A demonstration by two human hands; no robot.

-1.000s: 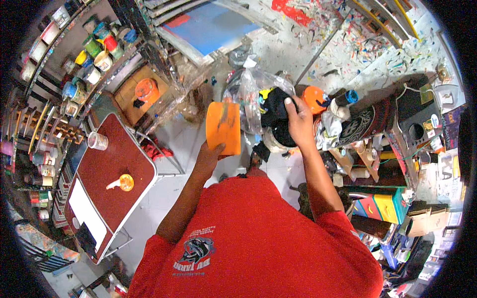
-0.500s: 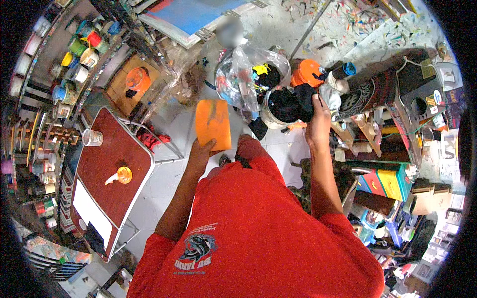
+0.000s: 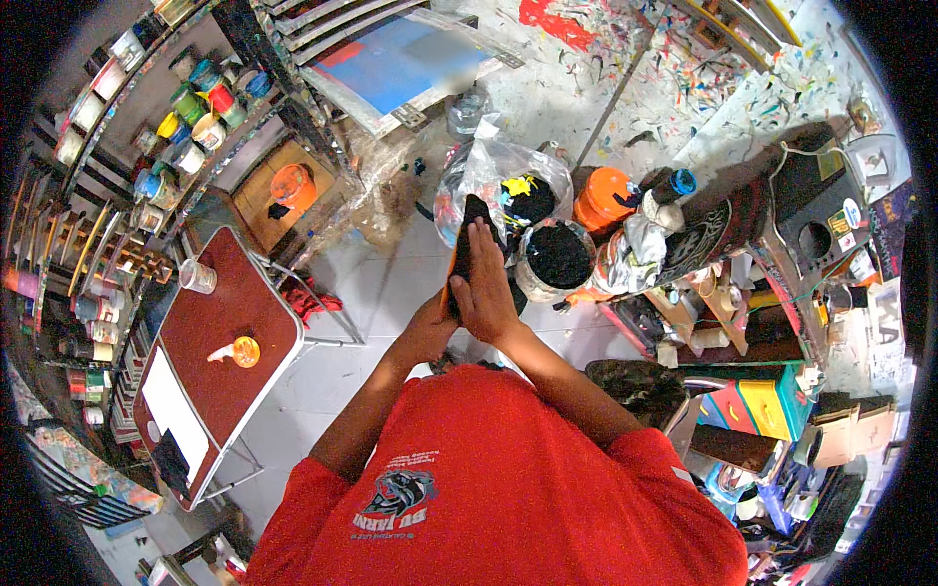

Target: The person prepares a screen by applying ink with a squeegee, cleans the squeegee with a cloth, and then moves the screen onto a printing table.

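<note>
L hand [image 3: 428,330] closed round lower end of thin flat orange slab [image 3: 451,266], tips hidden. R hand [image 3: 486,283]: fingers straight, close tog., laid flat on black cloth-like piece [image 3: 476,208] pressed vs. slab. Slab held nearly edge-on, fwd of red fabric T-shirt [image 3: 528,469]. Crinkled clear plastic bag [image 3: 547,168] partly blocked by black piece. Nearby R: round whitish bucket [image 3: 528,283] filled w/ black stuff; orange round tub [image 3: 608,188] beyond. Well L: smooth reddish-brown table w/ pale rim [image 3: 230,303].
</note>
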